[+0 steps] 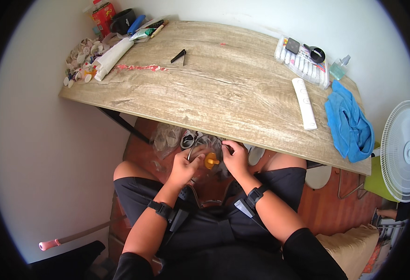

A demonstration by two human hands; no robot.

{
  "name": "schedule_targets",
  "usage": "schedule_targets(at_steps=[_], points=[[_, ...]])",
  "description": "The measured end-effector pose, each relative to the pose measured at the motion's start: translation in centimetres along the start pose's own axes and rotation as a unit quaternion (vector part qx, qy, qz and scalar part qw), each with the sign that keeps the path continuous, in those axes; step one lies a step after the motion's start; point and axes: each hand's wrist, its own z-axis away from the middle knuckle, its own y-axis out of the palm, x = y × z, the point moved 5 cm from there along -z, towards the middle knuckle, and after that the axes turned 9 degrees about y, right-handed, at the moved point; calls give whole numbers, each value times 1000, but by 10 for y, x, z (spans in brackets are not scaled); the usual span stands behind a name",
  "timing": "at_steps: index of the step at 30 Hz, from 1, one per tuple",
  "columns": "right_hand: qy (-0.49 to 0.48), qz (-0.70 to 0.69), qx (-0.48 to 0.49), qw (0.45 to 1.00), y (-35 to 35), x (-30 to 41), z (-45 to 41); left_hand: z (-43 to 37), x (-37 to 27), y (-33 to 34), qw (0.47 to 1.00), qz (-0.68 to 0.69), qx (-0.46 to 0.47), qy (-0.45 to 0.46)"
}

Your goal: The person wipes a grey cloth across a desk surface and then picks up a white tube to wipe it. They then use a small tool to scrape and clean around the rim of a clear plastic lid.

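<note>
Below the table's front edge, my left hand (185, 167) grips the thin metal rim (190, 154) of a clear, round, lid-like object. An orange knob-like piece (211, 161) shows near its middle, between my hands. My right hand (235, 159) is at the opposite side of this object, close under the tabletop edge. Its thumb and forefinger are bent together, and what lies between them is too small to make out. Both forearms wear black straps (257, 196) over my lap.
On the wood-grain table (205, 94) lie black nail clippers (179, 56), red-white scraps (142, 67), a white paper roll (114, 58), a long white object (304, 104) and a blue cloth (348, 120). A fan (401, 150) stands right. Bagged shoes (166, 138) are underneath.
</note>
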Motion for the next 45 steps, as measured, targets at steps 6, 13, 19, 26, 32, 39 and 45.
schedule_targets(at_steps=[6, 13, 19, 26, 32, 39, 45], points=[[-2, 11, -15, 1000, 1, 2, 4, 1, -6, -7, 993, 83, -84, -13], [19, 30, -3, 999, -1, -3, 7, -6, -15, -7, 970, 167, -174, -31], [52, 14, -25, 998, -3, -16, 5, -8, -7, -6, 988, 101, -105, -50], [25, -45, 28, 998, -3, -10, -7, 5, -8, 11, 987, 102, -15, -123], [-51, -5, 27, 998, -2, 0, -8, 4, -2, 11, 990, 73, -5, -121], [55, 55, 54, 996, 2, -23, -7, 3, -11, -4, 990, 98, -78, -63], [129, -83, 114, 982, 7, -24, -1, 1, -24, -13, 985, 103, -139, -21]])
